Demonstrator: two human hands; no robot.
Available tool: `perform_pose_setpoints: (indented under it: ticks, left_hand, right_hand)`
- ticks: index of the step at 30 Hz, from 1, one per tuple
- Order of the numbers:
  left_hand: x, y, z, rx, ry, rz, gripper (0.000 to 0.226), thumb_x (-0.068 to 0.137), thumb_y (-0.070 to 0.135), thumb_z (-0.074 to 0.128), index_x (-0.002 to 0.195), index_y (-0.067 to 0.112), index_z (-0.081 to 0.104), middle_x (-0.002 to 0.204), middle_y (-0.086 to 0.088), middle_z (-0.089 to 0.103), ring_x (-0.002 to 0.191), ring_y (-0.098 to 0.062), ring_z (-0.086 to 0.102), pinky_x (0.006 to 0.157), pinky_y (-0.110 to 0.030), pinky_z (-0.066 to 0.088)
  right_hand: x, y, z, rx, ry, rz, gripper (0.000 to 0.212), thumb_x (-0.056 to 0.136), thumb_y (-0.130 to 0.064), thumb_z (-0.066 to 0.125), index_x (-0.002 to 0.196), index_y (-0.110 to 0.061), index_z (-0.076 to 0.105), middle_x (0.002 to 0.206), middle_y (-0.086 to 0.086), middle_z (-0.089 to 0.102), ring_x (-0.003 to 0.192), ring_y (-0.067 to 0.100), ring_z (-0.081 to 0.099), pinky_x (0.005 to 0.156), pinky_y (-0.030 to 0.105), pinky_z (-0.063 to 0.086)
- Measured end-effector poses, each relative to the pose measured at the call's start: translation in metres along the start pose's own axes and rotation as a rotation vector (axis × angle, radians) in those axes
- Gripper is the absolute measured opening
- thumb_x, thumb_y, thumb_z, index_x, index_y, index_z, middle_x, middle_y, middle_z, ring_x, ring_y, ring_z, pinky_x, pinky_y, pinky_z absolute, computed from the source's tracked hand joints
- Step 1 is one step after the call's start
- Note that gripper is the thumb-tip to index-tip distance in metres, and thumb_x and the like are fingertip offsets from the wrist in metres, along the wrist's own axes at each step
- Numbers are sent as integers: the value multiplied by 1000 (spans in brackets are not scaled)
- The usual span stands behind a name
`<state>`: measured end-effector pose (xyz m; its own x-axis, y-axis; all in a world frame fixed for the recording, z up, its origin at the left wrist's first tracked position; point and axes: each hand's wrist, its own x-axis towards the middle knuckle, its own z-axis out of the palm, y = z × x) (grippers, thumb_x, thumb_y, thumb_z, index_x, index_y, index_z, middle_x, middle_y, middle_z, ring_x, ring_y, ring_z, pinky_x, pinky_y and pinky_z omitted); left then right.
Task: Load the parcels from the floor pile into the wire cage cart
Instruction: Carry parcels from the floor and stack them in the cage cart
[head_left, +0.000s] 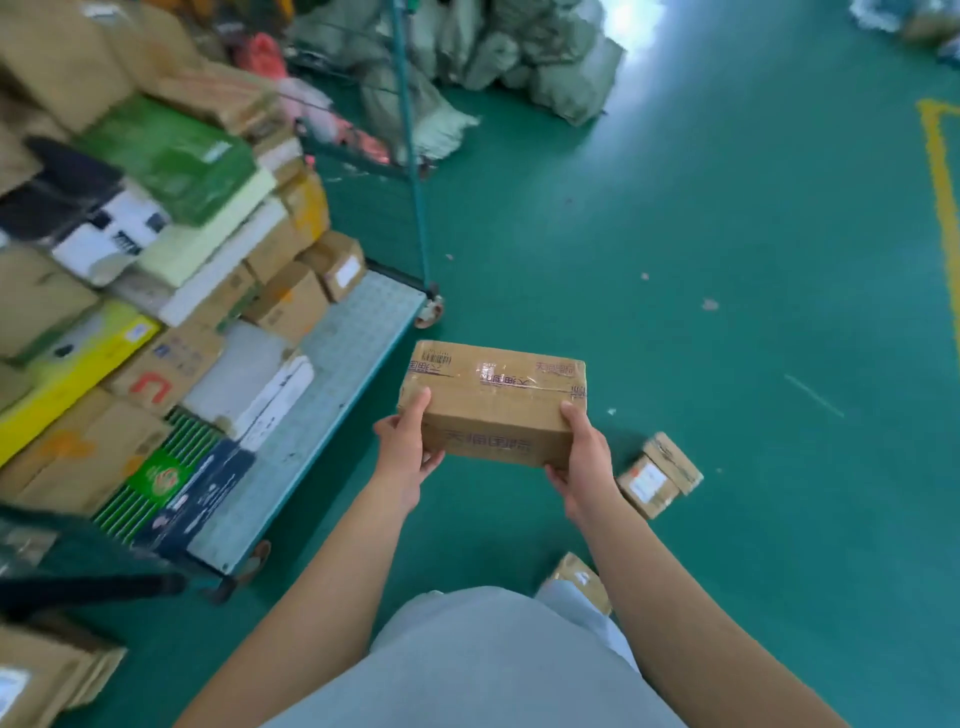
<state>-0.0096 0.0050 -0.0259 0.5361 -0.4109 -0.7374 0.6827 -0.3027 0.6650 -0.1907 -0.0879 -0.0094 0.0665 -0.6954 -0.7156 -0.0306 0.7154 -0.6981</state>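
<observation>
Fingers (415, 402) of the left hand (405, 452) curl round the left end of a brown box (493, 400). One finger lies on top of the box and the others are tucked under it. The right hand (582, 462) grips the right end the same way, thumb up on the edge and fingers below. Both hands hold the box up in the air, near the middle of the frame, a bit low. The box is taped shut and has purple print on the tape.

To the left of the box is the cart (343, 343). It has a pale flat bed with a green edge, a thin green post (410, 145) going up, and a wheel (431, 314) at its far corner. The box is just past the cart's near edge, not over the bed. Lots of parcels (156, 249) are stacked on the cart, filling the left side of the frame. Some are brown, one is green, one is yellow, and some are white. They look blurry.

On the green floor (727, 260), right of the hands, lie two small boxes (660, 475) touching each other. Another small parcel (582, 577) sits lower down, partly hidden by the person's grey clothes. At the top of the frame is a heap of grey-green sacks (493, 57). A yellow line (940, 171) runs down the floor at the right edge.
</observation>
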Motion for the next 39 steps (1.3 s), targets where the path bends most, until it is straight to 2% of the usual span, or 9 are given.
perform_pose_setpoints:
  ticks: [6,14,21,27,37,39]
  left_hand:
    - [12,39,-74,-221,156,24,53,91,54,69,123,22,42,117,-7,59,104,-23,64,98,-44,58]
    - [42,84,-135,-418,357,70,58,91,55,69,129,24,39,116,-5,58,106,-26,65,95,-43,59]
    - [84,143,-120,-529,473,145,61,92,57,67,133,22,39,113,0,57,106,-27,64,100,-43,56]
    - [121,221,-97,-587,569,241,63,89,56,71,131,21,40,120,-2,57,116,-29,62,98,-42,56]
    - [167,274,-92,-627,671,267,69,89,55,72,137,20,39,121,-1,56,117,-28,61,94,-40,58]
    - [182,287,-100,-630,692,280,68,89,54,72,137,20,38,118,-1,56,116,-28,61,95,-41,58]
  right_hand:
    - [0,-6,104,-185,-161,-39,53,90,-54,67,131,-23,53,119,-1,59,113,21,58,100,43,55]
    - [16,-13,221,-344,-381,-14,51,91,-52,66,131,-23,53,121,1,59,112,21,58,87,38,56]
    - [64,-64,306,-387,-544,46,50,92,-48,69,131,-22,50,121,3,59,113,22,58,87,38,55]
    - [104,-125,382,-397,-698,119,55,90,-50,70,134,-22,51,127,7,60,114,27,60,80,37,55]
    - [149,-158,461,-456,-797,201,55,92,-50,70,135,-21,52,128,10,59,113,30,61,87,40,58]
    - [157,-160,482,-472,-811,227,55,93,-50,69,136,-21,50,128,10,58,113,30,61,92,43,57]
